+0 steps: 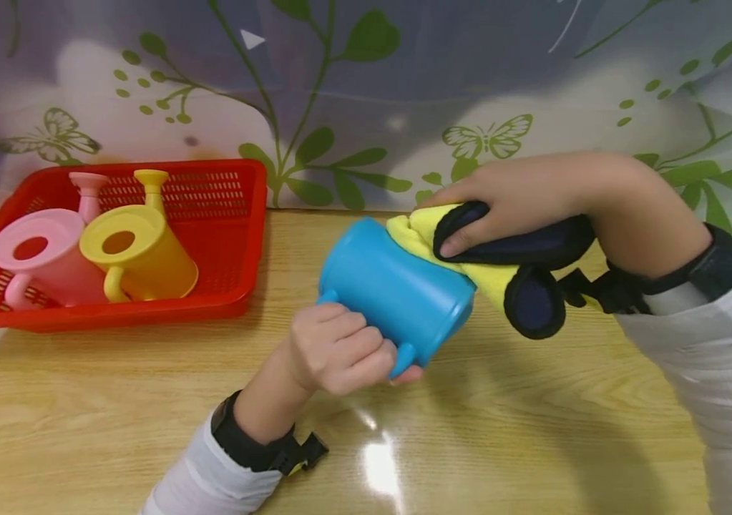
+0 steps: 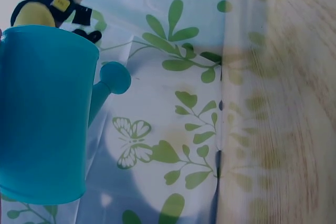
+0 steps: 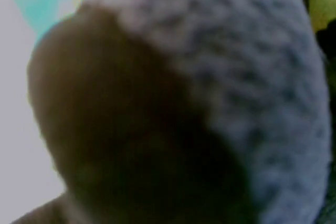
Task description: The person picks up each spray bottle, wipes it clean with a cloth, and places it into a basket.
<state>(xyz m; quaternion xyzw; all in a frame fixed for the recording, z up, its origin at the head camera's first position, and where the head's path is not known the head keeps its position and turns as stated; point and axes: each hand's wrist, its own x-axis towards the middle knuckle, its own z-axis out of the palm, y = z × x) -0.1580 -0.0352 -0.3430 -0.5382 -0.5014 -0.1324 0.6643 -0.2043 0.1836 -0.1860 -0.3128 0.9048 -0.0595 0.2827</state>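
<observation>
A blue watering can (image 1: 398, 290) is held tilted above the table, its handle gripped by my left hand (image 1: 343, 350). In the left wrist view the can's smooth body (image 2: 44, 114) fills the left side, with its spout (image 2: 113, 78) pointing up and right. My right hand (image 1: 520, 197) grips a yellow and dark blue cloth (image 1: 494, 275), its yellow side against the can's upper side. Close up in the right wrist view, the thumb (image 3: 121, 124) lies over the fuzzy dark cloth (image 3: 257, 77). The can's spout is hidden in the head view.
At the left, a red plastic basket (image 1: 224, 300) contains a pink watering can (image 1: 59, 265) and a yellow watering can (image 1: 149, 257), side by side. A leaf-patterned sheet (image 1: 353, 93) hangs behind the wooden table (image 1: 166, 400). Straps with small black devices circle both wrists.
</observation>
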